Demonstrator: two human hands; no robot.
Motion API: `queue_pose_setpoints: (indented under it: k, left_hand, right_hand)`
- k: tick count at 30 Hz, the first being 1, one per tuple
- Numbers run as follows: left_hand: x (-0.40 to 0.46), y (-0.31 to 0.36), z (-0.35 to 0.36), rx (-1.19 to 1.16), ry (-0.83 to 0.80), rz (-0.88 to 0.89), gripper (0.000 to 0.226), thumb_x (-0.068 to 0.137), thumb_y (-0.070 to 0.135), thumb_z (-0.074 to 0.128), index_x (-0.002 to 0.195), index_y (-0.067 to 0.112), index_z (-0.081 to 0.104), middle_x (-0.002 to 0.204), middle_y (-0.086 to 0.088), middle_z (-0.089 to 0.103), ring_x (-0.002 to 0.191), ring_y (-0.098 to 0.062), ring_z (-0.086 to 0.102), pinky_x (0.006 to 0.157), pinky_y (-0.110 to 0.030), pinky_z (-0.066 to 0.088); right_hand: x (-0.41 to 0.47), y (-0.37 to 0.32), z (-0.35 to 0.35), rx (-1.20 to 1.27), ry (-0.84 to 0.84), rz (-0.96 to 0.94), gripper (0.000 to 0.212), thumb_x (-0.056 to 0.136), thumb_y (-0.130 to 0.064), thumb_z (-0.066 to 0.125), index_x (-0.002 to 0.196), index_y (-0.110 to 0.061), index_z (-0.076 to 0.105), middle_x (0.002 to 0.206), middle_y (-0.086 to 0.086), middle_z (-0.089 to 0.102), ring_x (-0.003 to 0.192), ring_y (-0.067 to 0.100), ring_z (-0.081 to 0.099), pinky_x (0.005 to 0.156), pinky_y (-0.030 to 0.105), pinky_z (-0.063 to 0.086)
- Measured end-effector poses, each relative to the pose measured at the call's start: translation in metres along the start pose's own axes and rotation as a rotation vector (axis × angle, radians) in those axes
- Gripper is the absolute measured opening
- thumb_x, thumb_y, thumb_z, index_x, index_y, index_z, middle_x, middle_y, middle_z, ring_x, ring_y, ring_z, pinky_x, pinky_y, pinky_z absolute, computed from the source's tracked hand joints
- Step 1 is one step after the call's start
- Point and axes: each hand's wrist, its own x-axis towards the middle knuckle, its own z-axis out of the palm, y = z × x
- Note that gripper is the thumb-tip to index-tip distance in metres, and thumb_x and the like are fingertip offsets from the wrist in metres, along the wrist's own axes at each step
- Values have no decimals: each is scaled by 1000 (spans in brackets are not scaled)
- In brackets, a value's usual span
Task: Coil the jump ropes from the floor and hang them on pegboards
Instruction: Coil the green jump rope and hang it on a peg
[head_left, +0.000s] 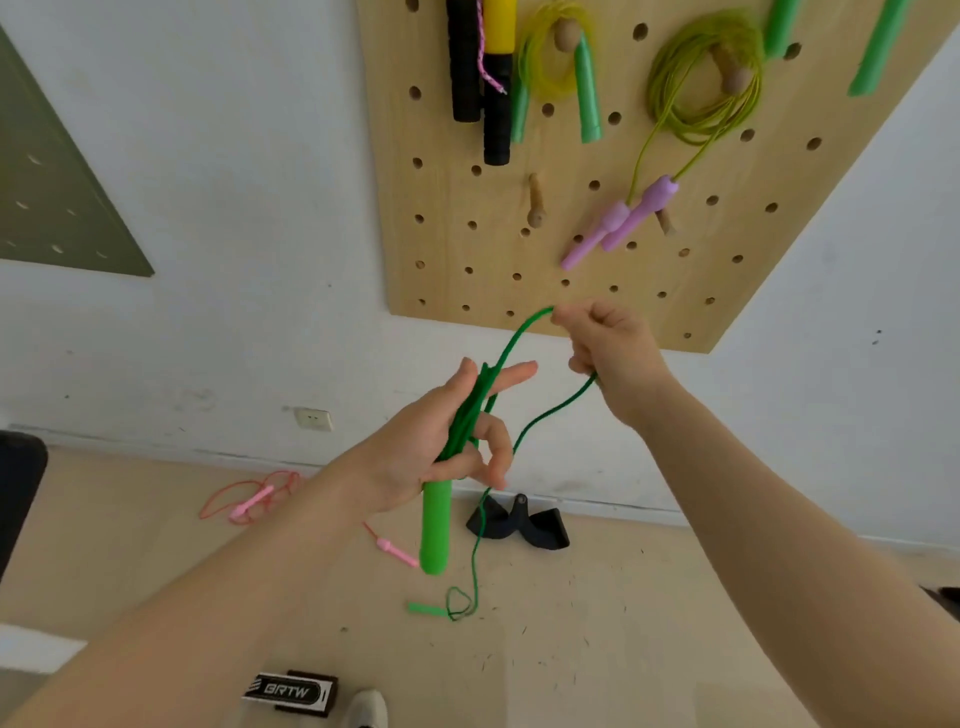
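Left hand (457, 441) is partly curled below the wooden pegboard (457, 270), with the green jump rope (470, 415) bundled across the palm and one green handle (435, 530) hung down from it; thumb and index are spread, so gathered loops are kept open for the next wrap. Right hand (605, 338), just under the pegboard's lower edge, is pinched on a loop of the same rope, lifted so slack can be fed over. Remaining cord is trailed down to the second green handle (427, 608) on the floor, well below the pegboard. Coiling is judged partway done. A free peg (535, 205) is seen on the pegboard. A pink rope (249, 499) lies uncoiled, lower left of the pegboard.
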Motion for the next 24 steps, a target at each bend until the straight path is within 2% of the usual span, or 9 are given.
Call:
queue_pose_setpoints:
  k: [3, 7, 11, 14, 17, 19, 20, 22, 24]
  left_hand:
    - [-8, 11, 23, -111, -4, 141, 43, 91, 51, 27, 125, 37, 50, 71, -4, 68, 28, -1, 21, 47, -17, 40]
    - [-5, 16, 28, -157, 298, 225, 39, 88, 52, 37, 122, 37, 49, 106, -1, 71, 28, -1, 21, 42, -16, 33]
    - [10, -4, 0, -111, 733, 187, 39, 98, 37, 38, 135, 25, 33, 121, -3, 64, 37, -12, 45, 56, -27, 55]
    - [11, -30, -23, 67, 882, 37, 49, 102, 30, 31, 147, 30, 12, 126, -1, 60, 66, -18, 65, 75, -33, 55]
    - [10, -50, -15, 333, 799, -81, 48, 102, 27, 29, 147, 29, 13, 119, 7, 62, 77, -9, 68, 99, -26, 42]
    - [8, -51, 6, 481, 654, -127, 40, 102, 26, 31, 141, 32, 27, 103, 21, 64, 62, -1, 66, 96, -16, 40]
    - [6, -50, 17, 514, 572, -145, 40, 102, 27, 32, 142, 32, 29, 99, 22, 67, 59, -8, 66, 95, -19, 42]
    - [2, -44, 39, 460, 423, -129, 41, 102, 28, 31, 143, 28, 30, 100, 8, 72, 52, -19, 56, 88, -25, 49]
    - [-4, -35, 57, 273, 285, -68, 40, 101, 34, 30, 139, 28, 35, 100, -6, 73, 36, -10, 38, 83, -28, 53]
  right_hand:
    - [-12, 36, -3, -87, -153, 68, 22, 89, -24, 61, 69, -15, 64, 53, -8, 37, 46, 9, 29, 53, 24, 31]
    - [-43, 57, 9, -284, -464, 75, 25, 95, -25, 50, 88, -14, 72, 56, -3, 36, 49, 10, 29, 49, 18, 27]
    - [-75, 46, 13, -708, -819, -59, 28, 97, -28, 47, 120, -21, 60, 61, -10, 48, 51, -2, 46, 54, 9, 34]
    - [-87, 28, 6, -903, -953, -170, 33, 94, -30, 51, 126, -19, 53, 72, -14, 50, 66, 2, 47, 64, 18, 35]
    - [-90, 8, -6, -725, -919, -229, 18, 89, -22, 60, 103, -12, 66, 65, -11, 51, 57, 1, 44, 59, 16, 34]
    - [-87, -3, -16, -516, -775, -248, 7, 86, -16, 65, 85, -11, 68, 55, -13, 51, 49, 0, 40, 53, 13, 33]
    - [-84, -7, -22, -416, -670, -250, 7, 85, -15, 65, 78, -13, 67, 51, -14, 50, 46, 0, 39, 51, 11, 32]
    - [-74, -10, -33, -249, -449, -251, 15, 86, -13, 63, 72, -17, 64, 45, -15, 46, 44, 1, 34, 47, 13, 30]
    - [-65, -8, -43, -141, -269, -227, 17, 87, -13, 63, 71, -17, 63, 48, -11, 43, 44, 3, 33, 47, 17, 30]
